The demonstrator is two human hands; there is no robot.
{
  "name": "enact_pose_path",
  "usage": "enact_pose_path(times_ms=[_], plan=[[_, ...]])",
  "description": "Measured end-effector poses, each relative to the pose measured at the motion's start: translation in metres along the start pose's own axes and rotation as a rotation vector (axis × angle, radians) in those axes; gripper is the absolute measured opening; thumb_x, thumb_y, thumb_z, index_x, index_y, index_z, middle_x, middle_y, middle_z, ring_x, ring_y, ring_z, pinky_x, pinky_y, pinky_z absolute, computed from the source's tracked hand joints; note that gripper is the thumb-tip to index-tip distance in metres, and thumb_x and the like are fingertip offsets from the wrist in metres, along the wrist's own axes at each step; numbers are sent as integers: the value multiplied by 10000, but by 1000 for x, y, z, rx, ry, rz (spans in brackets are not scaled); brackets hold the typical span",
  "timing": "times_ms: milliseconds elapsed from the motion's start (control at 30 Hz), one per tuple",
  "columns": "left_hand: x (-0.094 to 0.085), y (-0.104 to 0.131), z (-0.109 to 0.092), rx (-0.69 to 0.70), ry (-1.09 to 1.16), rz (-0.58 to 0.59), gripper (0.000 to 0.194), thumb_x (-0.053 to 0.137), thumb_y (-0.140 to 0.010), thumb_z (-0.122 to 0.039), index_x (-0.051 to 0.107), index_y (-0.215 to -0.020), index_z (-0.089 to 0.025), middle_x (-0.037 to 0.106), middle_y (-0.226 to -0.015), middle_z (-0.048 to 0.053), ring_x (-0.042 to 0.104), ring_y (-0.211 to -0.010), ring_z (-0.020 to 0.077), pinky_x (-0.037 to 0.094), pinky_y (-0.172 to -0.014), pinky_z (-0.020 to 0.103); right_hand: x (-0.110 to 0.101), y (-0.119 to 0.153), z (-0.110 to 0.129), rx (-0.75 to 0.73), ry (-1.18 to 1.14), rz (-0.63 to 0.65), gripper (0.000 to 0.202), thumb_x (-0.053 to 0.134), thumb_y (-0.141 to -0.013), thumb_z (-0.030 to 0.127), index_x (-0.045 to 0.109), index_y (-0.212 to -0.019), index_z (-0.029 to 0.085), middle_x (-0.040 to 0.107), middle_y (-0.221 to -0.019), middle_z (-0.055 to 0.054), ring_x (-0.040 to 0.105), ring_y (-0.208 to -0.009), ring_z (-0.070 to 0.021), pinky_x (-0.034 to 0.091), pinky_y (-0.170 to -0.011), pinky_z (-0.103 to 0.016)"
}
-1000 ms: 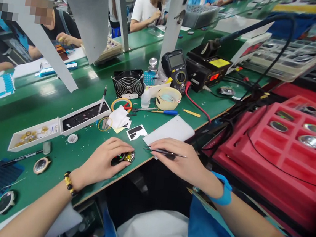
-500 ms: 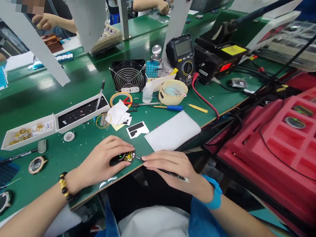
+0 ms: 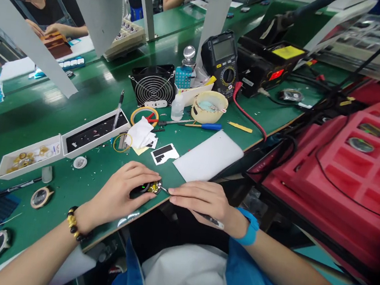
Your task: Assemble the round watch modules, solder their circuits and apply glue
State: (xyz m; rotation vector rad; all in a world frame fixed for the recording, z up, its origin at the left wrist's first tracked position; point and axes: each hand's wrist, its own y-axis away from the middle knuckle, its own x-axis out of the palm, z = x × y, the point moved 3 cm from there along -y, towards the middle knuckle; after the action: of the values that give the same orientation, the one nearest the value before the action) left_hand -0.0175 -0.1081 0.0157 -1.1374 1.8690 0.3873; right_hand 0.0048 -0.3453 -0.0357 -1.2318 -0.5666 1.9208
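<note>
Near the front edge of the green table (image 3: 84, 185), my left hand (image 3: 125, 190) curls its fingers and thumb around a small round watch part (image 3: 154, 187) with gold and metal pieces showing. My right hand (image 3: 200, 201) grips thin metal tweezers (image 3: 213, 220), their tip touching or very close to the right side of the watch part. Behind my hands lie a white foam sheet (image 3: 209, 156) and a black-and-white sticker card (image 3: 164, 154). Some of the watch part is hidden under my left fingers.
Trays of small parts (image 3: 30, 157) lie at left, with loose watch cases (image 3: 41, 197). A fan (image 3: 153, 87), a cream bowl (image 3: 209, 108) and a multimeter (image 3: 220, 63) stand behind. Red foam trays (image 3: 352, 176) fill the right. People sit across the table.
The tweezers' tip has moved left onto or against the watch part. Across the table, a person's hands have lowered to a brown object, and another's hand has risen. The view has shifted slightly.
</note>
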Motion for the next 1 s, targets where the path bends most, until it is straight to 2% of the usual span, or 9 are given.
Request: enact_pose_path(times_ms=[133, 300, 433, 533, 667, 800, 900, 1000], plan=[[0, 0, 0, -6, 6, -3, 335, 673, -968, -301, 648, -1298, -249, 716, -1246, 55, 590, -1150, 228, 527, -1009, 424, 2, 2, 0, -71, 107, -2, 261, 545, -1037, 172, 720, -1222, 227, 773, -1187, -47, 752, -1002, -176, 634, -852, -300], [0, -1, 0, 1, -8, -3, 329, 677, -967, -297, 646, -1289, -242, 714, -1250, 56, 588, -1153, 230, 519, -1022, 431, -10, -14, 6, -169, 228, 129, 240, 590, -1017, 161, 744, -1164, 271, 743, -1257, -13, 766, -932, -141, 637, -796, -240], [0, 0, -1, 7, -11, -7, 328, 681, -964, -287, 646, -1287, -243, 714, -1250, 50, 589, -1155, 221, 516, -1026, 424, -17, -26, 10, -290, 278, 199, 178, 635, -992, 151, 749, -1123, 189, 742, -1259, -51, 755, -953, -149, 648, -778, -245], [0, 0, -1, 16, 0, -8, 326, 686, -961, -275, 646, -1284, -241, 715, -1248, 48, 593, -1152, 215, 515, -1025, 420, -19, -32, 11, -323, 262, 187, 147, 641, -987, 143, 744, -1092, 146, 761, -1215, -66, 752, -936, -152, 653, -756, -255], [0, 0, -1, 13, 13, 0, 327, 681, -965, -269, 643, -1289, -241, 714, -1250, 52, 593, -1151, 217, 515, -1021, 422, -21, -36, 10, -287, 196, 174, 142, 647, -985, 135, 725, -1103, 115, 769, -1189, -82, 755, -911, -167, 647, -729, -274], [0, -1, -1, 6, 16, 3, 342, 678, -967, -276, 634, -1304, -238, 714, -1246, 55, 586, -1152, 224, 515, -1020, 424, -21, -31, 4, -178, 112, 141, 175, 571, -1031, 148, 713, -1131, 141, 772, -1181, -78, 751, -885, -152, 626, -714, -265], [-1, -1, -1, -9, 17, 13, 372, 674, -969, -283, 615, -1333, -235, 713, -1237, 63, 579, -1148, 233, 519, -1009, 425, -20, -24, 0, -36, -2, 101, 172, 648, -990, 145, 705, -1151, 138, 780, -1151, -82, 753, -932, -167, 619, -764, -276], [0, 1, 0, -25, 17, 22, 399, 675, -968, -287, 600, -1358, -241, 711, -1228, 65, 572, -1153, 238, 515, -1015, 428, -17, -17, -2, 55, -72, 71, 250, 703, -942, 97, 694, -1188, 140, 773, -1173, -88, 748, -992, -173, 609, -816, -284]])
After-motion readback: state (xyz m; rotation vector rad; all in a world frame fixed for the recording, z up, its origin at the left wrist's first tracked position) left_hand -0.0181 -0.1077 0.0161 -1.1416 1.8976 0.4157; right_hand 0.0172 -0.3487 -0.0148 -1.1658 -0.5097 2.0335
